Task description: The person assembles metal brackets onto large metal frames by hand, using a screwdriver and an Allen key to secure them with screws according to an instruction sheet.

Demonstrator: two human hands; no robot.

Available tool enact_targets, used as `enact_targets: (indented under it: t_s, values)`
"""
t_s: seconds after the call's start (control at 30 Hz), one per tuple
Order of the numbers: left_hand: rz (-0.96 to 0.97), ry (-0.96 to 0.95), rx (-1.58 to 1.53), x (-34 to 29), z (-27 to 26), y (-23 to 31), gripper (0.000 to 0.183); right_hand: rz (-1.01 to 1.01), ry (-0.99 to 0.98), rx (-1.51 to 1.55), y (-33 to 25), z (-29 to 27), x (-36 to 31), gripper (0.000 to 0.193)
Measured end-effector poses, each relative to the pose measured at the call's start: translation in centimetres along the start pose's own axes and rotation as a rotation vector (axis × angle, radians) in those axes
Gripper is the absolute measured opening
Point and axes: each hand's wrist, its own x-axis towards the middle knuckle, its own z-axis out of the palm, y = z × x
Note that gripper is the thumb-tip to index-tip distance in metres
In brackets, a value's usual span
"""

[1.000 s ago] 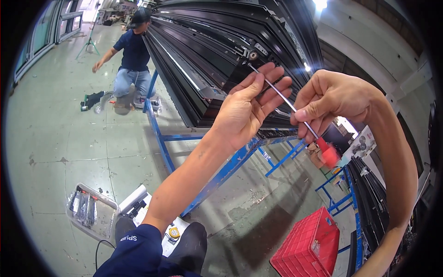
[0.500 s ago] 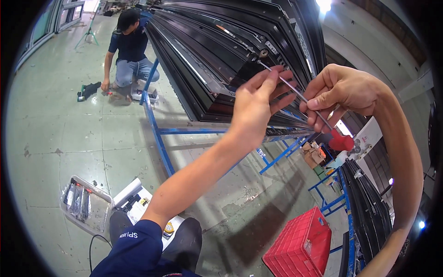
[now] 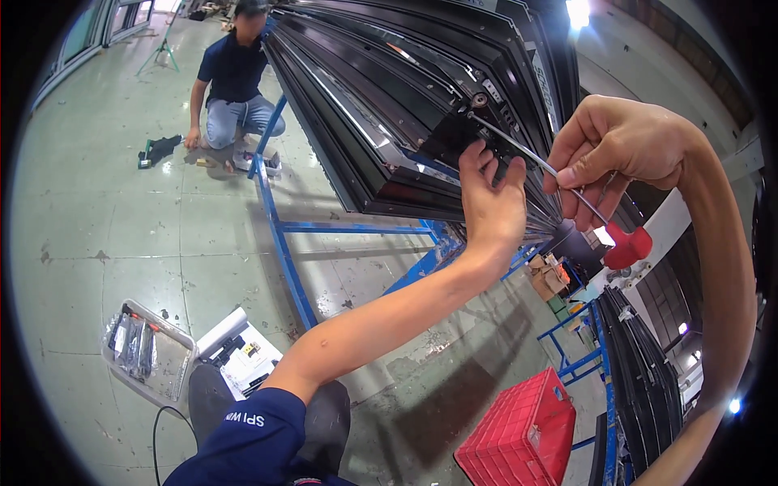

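My right hand [image 3: 620, 158] grips the shaft of a red-handled T-handle hex key [image 3: 577, 196], its fingers closed around the steel rod. The rod slants up and left, and its tip is at a small fitting beside a round metal roller [image 3: 479, 100] on the end of the black aluminium frames [image 3: 381, 166]. Just below that tip, my left hand [image 3: 494, 198] is raised with fingers bent and apart, close to the frame end. Nothing shows in it; whether its fingertips touch the frame is hard to tell.
The frames rest on a blue metal stand [image 3: 284, 259]. By my knees lie a clear tray [image 3: 166, 377] of bagged parts and a paper sheet [image 3: 258, 356]. A red crate [image 3: 515, 429] stands at lower right. Another person [image 3: 235, 89] crouches at far left beside tools.
My left hand has moved right and down, off the rod, to below its tip. My right hand and the hex key have shifted slightly right. The other person has raised their head.
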Motion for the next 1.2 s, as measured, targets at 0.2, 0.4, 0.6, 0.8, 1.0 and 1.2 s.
enact_targets:
  t_s: [0.2,0.4,0.6,0.8,1.0,1.2]
  values:
    - [0.166,0.056,0.225,0.9,1.1,-0.9,0.053,0.015,0.021,0.038,0.1,0.0,0.2,0.019]
    - [0.229,0.155,0.090,1.9,1.3,-0.7,0.038,0.043,0.087,-0.059,-0.8,0.6,-0.1,0.018]
    - [0.304,0.139,0.127,3.8,0.0,-0.7,0.031,0.085,0.120,-0.129,-0.5,0.7,0.3,0.018]
    - [0.455,0.188,0.000,4.1,0.8,-1.6,0.021,0.147,0.061,-0.194,-1.7,1.1,0.8,0.018]
    - [0.431,0.203,0.076,4.1,0.8,-1.9,0.019,0.168,0.111,-0.176,-0.9,1.9,1.5,0.017]
    - [0.514,0.204,0.077,4.4,1.0,-2.3,0.018,0.129,0.190,-0.312,-0.9,2.1,1.2,0.017]
